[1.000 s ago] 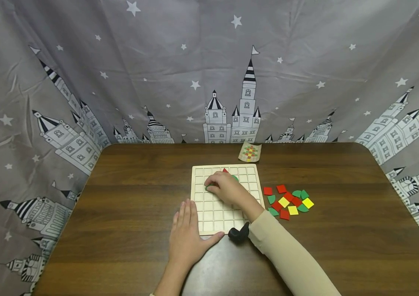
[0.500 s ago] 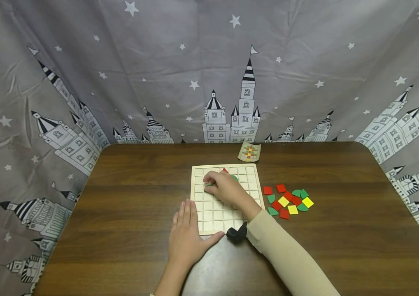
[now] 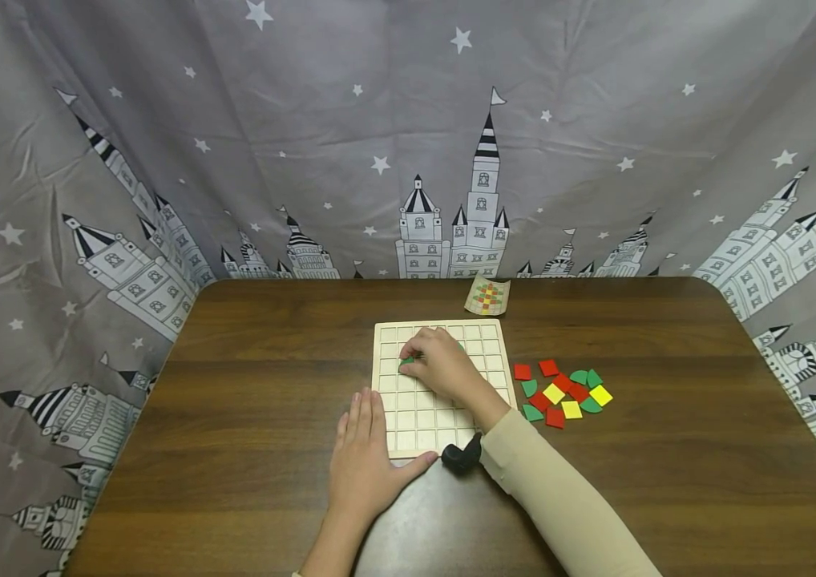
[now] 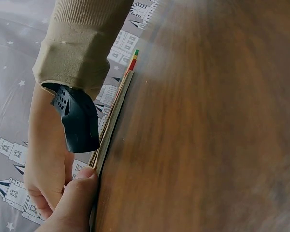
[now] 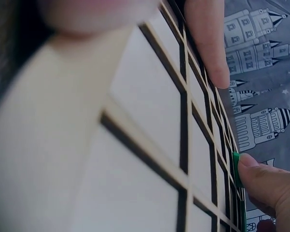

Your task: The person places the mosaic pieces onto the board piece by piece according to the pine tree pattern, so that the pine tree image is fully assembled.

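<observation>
A pale wooden grid board (image 3: 415, 421) lies on the brown table in the head view. Along its left edge rest the straight fingers of my left hand (image 3: 363, 465), with the thumb spread against the near edge. My right hand (image 3: 440, 365) reaches over the board's upper left part and pinches a green quarter-circle tile (image 3: 406, 361) at a grid square. The right wrist view shows the thumb against that green tile (image 5: 236, 169), close to the board's surface. Another green tile (image 3: 462, 346) peeks out beside the knuckles, mostly hidden.
Loose red, yellow and green tiles (image 3: 571, 409) lie right of the board. A small card with a coloured pattern (image 3: 487, 296) sits behind it. Near the right cuff is a black wrist device (image 3: 462, 457). A grey castle-print curtain (image 3: 307, 144) hangs behind the table.
My right hand has shifted slightly toward the far side and now covers the red tile seen earlier at the board's top. The left hand stays where it was.
</observation>
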The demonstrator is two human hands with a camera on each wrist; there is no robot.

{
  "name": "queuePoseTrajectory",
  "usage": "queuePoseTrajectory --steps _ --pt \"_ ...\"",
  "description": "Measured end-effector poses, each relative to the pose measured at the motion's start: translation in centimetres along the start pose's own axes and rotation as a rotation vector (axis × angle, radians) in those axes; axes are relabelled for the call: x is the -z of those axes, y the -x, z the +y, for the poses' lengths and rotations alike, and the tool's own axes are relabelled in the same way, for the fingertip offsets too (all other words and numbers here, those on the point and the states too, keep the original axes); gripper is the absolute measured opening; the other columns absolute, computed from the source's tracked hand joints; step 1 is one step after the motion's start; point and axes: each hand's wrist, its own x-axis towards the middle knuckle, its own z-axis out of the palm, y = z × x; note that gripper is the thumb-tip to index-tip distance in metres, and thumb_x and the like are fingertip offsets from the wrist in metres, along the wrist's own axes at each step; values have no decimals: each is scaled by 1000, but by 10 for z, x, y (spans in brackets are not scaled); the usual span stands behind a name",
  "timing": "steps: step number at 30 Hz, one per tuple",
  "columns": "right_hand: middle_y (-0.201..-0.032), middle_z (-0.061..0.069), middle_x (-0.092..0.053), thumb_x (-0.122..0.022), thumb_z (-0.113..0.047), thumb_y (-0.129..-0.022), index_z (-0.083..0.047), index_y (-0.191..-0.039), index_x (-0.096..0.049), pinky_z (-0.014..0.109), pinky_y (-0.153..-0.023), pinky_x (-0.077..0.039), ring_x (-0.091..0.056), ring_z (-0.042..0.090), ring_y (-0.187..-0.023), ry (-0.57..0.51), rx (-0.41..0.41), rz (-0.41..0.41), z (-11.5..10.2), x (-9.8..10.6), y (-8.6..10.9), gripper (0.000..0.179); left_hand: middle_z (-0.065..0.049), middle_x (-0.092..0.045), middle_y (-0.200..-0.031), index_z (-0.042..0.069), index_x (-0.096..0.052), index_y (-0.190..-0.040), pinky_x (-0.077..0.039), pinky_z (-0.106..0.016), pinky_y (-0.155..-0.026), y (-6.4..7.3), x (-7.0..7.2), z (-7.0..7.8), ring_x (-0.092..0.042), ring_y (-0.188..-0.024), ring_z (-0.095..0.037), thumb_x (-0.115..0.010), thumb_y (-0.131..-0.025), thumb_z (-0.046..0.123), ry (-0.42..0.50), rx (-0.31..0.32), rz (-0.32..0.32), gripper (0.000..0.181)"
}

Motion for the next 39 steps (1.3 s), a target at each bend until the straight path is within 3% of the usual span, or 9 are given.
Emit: queuePoseTrajectory --steps 9,35,37,39 --pt "-104 -4 -68 -76 -30 -87 -16 -102 -76 32 -86 -49 -56 15 -95 36 -4 -3 0 0 0 20 -17 -23 -164 -1 -21 -156 -21 -48 -124 0 -1 -1 -19 -154 -31 -48 -72 91 -6 -1 9 128" --pt "-96 -7 -64 -73 -32 -89 -15 -107 -78 22 -70 -43 -48 8 -83 115 -7 -32 -4 -2 3 25 -18 -22 -164 -1 -20 -156 -21 -49 -124 0 -1 0 -18 -154 -31 -49 -72 91 1 4 5 128" --pt "-95 -6 -64 -73 -31 -90 -14 -107 -78 25 -71 -46 -48 9 -82 112 -4 -32 -4 -1 4 24 -18 -22 -164 -1 -20 -156 -20 -49 -124 0 -1 0 -18 -154 -30 -48 -72 91 1 5 3 128" --pt "-95 -5 -64 -73 -30 -90 -14 -106 -78 30 -87 -51 -51 10 -83 112 5 -25 -4 -1 5 23 -17 -21 -164 -1 -19 -157 -20 -49 -125 0 -2 -1 -17 -154 -30 -48 -72 92 3 7 3 128"
